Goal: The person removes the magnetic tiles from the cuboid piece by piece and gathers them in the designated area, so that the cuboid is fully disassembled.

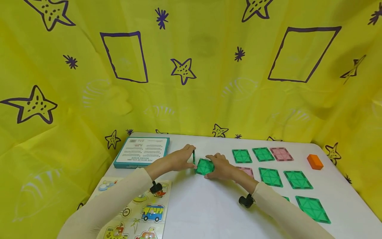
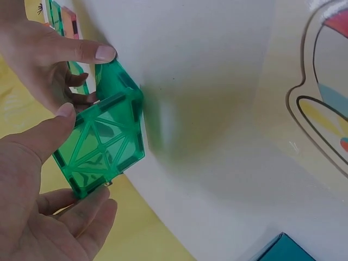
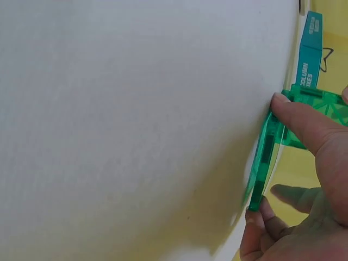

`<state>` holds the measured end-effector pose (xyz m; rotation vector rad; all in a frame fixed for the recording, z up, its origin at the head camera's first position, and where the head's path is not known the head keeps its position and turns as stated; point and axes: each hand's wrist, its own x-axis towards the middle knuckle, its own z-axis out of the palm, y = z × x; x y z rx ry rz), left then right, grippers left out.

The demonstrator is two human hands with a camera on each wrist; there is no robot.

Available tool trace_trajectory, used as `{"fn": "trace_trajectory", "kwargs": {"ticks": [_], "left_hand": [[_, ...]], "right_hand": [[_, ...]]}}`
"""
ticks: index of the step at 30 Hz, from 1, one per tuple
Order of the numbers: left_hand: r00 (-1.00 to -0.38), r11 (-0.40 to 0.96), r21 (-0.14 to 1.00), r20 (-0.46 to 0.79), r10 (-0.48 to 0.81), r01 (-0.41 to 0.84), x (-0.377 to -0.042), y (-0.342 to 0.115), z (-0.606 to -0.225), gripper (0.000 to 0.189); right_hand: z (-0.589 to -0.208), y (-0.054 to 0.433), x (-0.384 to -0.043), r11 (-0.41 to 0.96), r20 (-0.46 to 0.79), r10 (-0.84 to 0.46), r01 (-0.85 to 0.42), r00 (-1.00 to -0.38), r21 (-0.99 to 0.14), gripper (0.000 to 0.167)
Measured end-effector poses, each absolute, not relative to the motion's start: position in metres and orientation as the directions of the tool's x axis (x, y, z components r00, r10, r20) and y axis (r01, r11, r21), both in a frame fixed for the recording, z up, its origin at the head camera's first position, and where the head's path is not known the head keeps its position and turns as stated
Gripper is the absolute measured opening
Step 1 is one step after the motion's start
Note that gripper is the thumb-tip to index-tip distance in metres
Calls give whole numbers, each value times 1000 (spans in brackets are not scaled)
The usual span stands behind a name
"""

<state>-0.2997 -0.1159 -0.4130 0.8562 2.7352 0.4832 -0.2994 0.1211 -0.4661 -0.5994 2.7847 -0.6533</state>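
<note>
My left hand [image 1: 180, 160] pinches a green translucent square magnetic tile [image 2: 103, 145] between thumb and fingers. In the head view this tile stands edge-on, a thin dark strip. Just to its right, my right hand [image 1: 222, 167] grips a second green magnetic tile [image 1: 205, 166] by its sides, thumb on one edge and fingertips on the opposite one. The two tiles come together along an edge, at an angle to each other, in both wrist views. From the right wrist, the second tile's dark edge strip [image 3: 263, 166] faces the camera.
Several green tiles [image 1: 297, 179] and pink tiles [image 1: 282, 154] lie flat at the right, some partly behind the right arm. An orange block [image 1: 315, 162] sits beyond them. At the left are a teal-edged box [image 1: 141, 151] and a wooden picture puzzle board [image 1: 167, 196]. A yellow curtain [image 1: 191, 99] hangs behind.
</note>
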Motion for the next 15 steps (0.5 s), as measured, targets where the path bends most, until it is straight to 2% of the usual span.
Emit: {"fn": "trace_trajectory", "kwargs": {"ticks": [6, 15], "left_hand": [[-802, 775, 380, -128, 584, 504, -299, -117, -413, 77], [-803, 779, 392, -146, 578, 490, -297, -115, -411, 77]], "right_hand": [[-459, 122, -292, 845, -131, -403, -313, -906, -432, 93], [-457, 129, -285, 842, -144, -399, -299, -906, -449, 91]]}}
